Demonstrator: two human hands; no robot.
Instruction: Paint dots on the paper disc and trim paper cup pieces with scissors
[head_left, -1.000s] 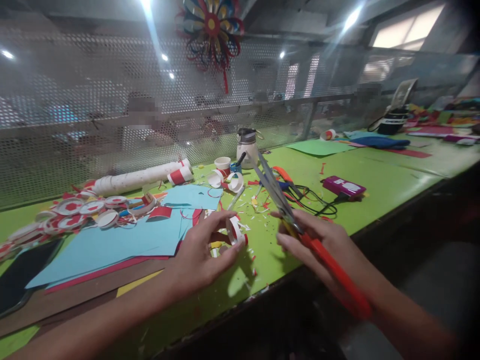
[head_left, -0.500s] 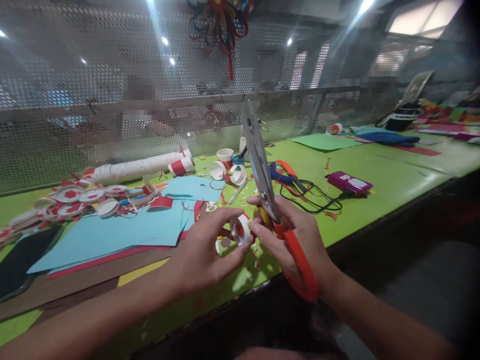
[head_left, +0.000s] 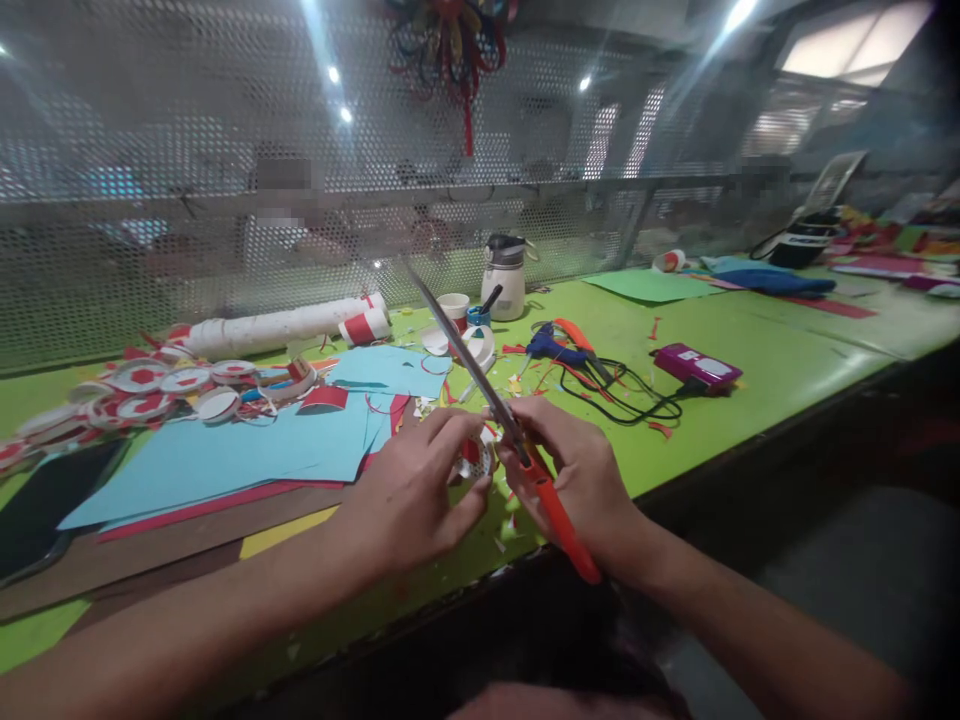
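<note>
Between the thumb and fingers of my left hand is a small white and red paper ring, partly hidden by the fingers. My right hand grips a pair of scissors with orange handles, the long blades pointing up and to the left, away from me. The fingertips of my right hand are close to the ring; whether they touch it I cannot tell. Below and behind the hands, paper scraps lie on the green table.
Left of my hands are light-blue paper sheets, several red-and-white paper rings, a white tube and a phone. Beyond stand a flask and a blue glue gun. A purple device with a black cable lies right.
The scissors have swung from nearly upright to leaning left, their blades now across the paper cups behind. My right hand has turned with them; my left hand still holds the ring.
</note>
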